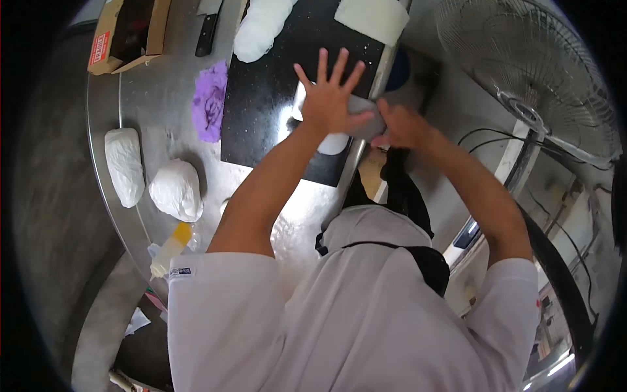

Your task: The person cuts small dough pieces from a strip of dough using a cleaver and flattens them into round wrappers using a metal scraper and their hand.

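Observation:
My left hand (330, 101) is over the black board (261, 121) with its fingers spread wide and nothing in its grasp. Close by its thumb, a flat grey piece (368, 121) reaches across the board's near edge; its exact kind is unclear. My right hand (405, 124) grips this piece from the right, slightly blurred. Below my left wrist a small white piece (333, 144) lies on the board, partly covered. Farther up the board rest a long white roll that looks like dough (261, 29) and a pale flat slab (372, 18).
Left of the board are a crumpled purple cloth (209, 101), a black-handled knife (206, 36) and an open cardboard box (157, 29). Two white wrapped bundles (124, 166) (176, 189) and a squeeze bottle (171, 251) stand nearer. A large fan (529, 78) is at the right.

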`<state>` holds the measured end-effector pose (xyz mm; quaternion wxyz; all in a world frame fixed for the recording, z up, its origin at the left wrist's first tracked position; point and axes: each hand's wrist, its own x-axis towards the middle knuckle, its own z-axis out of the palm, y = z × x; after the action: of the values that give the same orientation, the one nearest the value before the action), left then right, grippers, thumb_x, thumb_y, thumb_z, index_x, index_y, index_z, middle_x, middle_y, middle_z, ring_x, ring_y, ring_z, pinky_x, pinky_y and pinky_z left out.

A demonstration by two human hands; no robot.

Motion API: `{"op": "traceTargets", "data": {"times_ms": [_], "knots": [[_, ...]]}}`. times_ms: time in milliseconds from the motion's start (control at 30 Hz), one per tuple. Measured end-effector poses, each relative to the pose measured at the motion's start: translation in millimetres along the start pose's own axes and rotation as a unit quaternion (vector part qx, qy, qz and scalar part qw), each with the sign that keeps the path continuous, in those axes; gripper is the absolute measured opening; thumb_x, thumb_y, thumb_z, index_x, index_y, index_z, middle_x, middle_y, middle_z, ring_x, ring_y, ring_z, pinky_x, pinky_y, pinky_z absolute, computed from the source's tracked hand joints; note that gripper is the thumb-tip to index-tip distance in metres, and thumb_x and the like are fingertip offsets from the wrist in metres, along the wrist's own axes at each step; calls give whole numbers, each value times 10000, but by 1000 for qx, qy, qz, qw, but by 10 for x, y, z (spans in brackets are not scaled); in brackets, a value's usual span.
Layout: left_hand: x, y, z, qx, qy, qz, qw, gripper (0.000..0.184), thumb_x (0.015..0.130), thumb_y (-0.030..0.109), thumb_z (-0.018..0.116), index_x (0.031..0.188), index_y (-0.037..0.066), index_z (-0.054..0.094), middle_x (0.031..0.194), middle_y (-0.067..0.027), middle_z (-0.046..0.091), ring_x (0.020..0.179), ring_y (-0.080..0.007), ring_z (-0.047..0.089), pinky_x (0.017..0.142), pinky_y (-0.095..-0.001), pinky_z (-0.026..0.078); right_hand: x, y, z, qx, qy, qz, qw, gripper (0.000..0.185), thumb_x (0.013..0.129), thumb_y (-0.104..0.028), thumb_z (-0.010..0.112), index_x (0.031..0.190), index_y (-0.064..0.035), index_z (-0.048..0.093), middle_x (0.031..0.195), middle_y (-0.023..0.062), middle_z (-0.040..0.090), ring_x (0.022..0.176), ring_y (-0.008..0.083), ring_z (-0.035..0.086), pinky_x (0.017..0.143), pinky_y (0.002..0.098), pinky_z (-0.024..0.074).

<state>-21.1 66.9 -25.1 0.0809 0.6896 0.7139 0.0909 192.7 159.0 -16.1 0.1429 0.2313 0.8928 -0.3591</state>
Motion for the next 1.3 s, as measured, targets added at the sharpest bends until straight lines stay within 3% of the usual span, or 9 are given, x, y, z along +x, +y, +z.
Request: {"op": "traceTargets", "data": {"times_ms": [100, 200, 400, 533, 667, 867, 933, 1267, 1300], "knots": [[151, -150, -28, 21, 31, -41, 998, 1090, 729, 824, 626, 1627, 300, 297, 1712, -136, 167, 1564, -468, 76, 1090, -840, 46, 315, 94, -262, -11, 41, -83, 996, 901, 671, -525, 905, 1211, 47, 466, 948, 306, 680, 932, 537, 664, 775, 509, 561], [-68, -212, 40, 4, 20, -28, 999, 1111, 734, 826, 627, 1637, 286, 270, 1719, -158, 124, 1572, -458, 38, 1102, -829, 48, 273, -64, -205, 34, -64, -70, 995, 915, 667, -540, 899, 1218, 35, 450, 956, 324, 671, 944, 544, 657, 786, 526, 557], [-143, 87, 53, 0, 16, -29, 999, 1060, 747, 795, 637, 1625, 303, 305, 1722, -162, 107, 1557, -501, 62, 1062, -858, 59, -51, 79, 214, 117, -19, -42, 992, 943, 682, -668, 828, 1197, 21, 442, 963, 301, 668, 984, 520, 642, 812, 538, 523], [83, -29, 44, -14, 89, -68, 994, 1083, 729, 798, 656, 1629, 326, 280, 1726, -156, 81, 1557, -492, 69, 1069, -852, 78, 264, 189, -336, -12, 14, -103, 995, 877, 696, -589, 839, 1201, 14, 450, 981, 272, 675, 997, 484, 658, 795, 542, 519], [-51, -110, -1, 13, 9, -58, 998, 1144, 688, 825, 673, 1633, 317, 276, 1730, -152, 54, 1572, -455, 47, 1122, -808, 74, 255, 62, -168, -2, 6, -133, 991, 960, 654, -625, 871, 1224, 28, 459, 986, 301, 674, 996, 465, 679, 828, 535, 543], [-81, 41, 87, -11, 5, -48, 999, 1077, 717, 833, 628, 1613, 307, 342, 1722, -167, 100, 1558, -496, 61, 1060, -862, 48, 151, 103, -175, 29, -108, 4, 994, 957, 671, -548, 896, 1293, 31, 454, 1139, 309, 647, 1093, 486, 636, 915, 524, 530], [96, -3, 13, 30, 44, -70, 996, 1050, 722, 821, 634, 1607, 335, 348, 1725, -157, 90, 1556, -499, 62, 1053, -868, 57, 305, 243, -310, -31, 18, -93, 995, 902, 685, -603, 861, 1229, -8, 456, 962, 310, 682, 948, 513, 671, 834, 554, 539], [46, 85, 53, 24, -18, -46, 999, 1105, 707, 858, 610, 1623, 317, 311, 1724, -164, 94, 1548, -526, 48, 1037, -881, 51, 143, 179, -244, 68, -64, -31, 995, 881, 658, -531, 890, 1238, -15, 472, 1063, 304, 660, 1030, 514, 641, 843, 552, 526], [85, 67, 52, 24, 7, -55, 998, 1098, 716, 847, 615, 1626, 318, 301, 1724, -162, 89, 1548, -523, 52, 1033, -884, 53, 225, 405, -131, 38, 16, -94, 995, 868, 658, -515, 888, 1235, -21, 469, 1047, 304, 661, 1013, 528, 636, 831, 546, 524]]}}
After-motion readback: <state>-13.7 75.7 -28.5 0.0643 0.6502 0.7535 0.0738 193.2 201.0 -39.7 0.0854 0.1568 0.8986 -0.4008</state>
